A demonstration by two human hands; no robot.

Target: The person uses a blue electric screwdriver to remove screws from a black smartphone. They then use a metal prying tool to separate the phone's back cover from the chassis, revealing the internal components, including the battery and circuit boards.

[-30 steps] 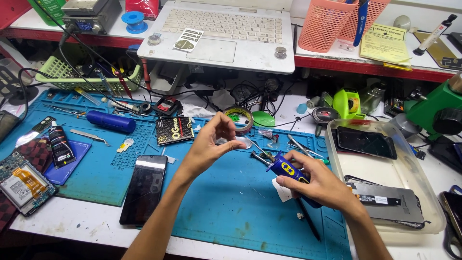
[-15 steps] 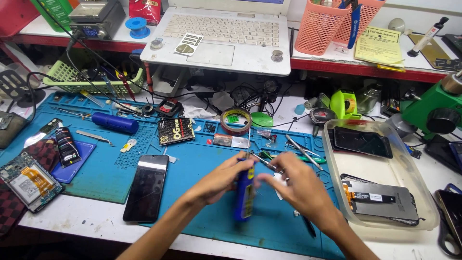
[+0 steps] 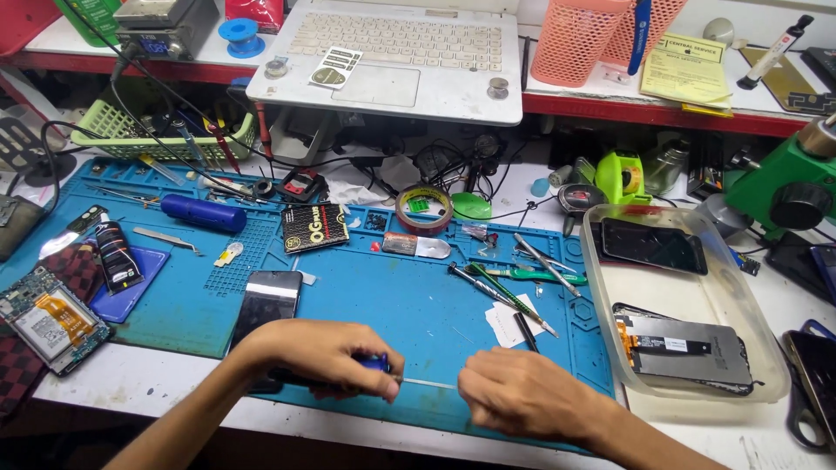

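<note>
The white bench (image 3: 174, 383) carried a big blue rubbery mat (image 3: 409, 305), flat and rectangular, with moulded grid pockets toward nine o'clock. At twelve o'clock a white laptop (image 3: 392, 52) sat open on a raised red-edged shelf. At three o'clock a clear plastic tray (image 3: 697, 296) with rounded corners held a dark phone (image 3: 653, 245) and a grey screen panel (image 3: 688, 348). A second black, glossy phone (image 3: 266, 305) lay face up on the mat at about seven o'clock, just beyond the left wrist. A ring of brown tape (image 3: 424, 209) stood near the middle, and thin metal tweezers (image 3: 514, 300) lay loosely crossed at about two o'clock of the hands.

The left hand (image 3: 326, 357), at six o'clock near the mat's front edge, was curled tight around a small blue-handled tool (image 3: 376, 361), of which only the blue tip showed. A thin pale rod (image 3: 427, 383) ran from it across the mat toward the right hand (image 3: 522, 396). The right hand lay knuckles up with its fingers folded under; I could not tell whether it gripped the rod's end. Bare mat lay open between the hands and the tape, while the front edge of the bench sat just below both wrists.
</note>
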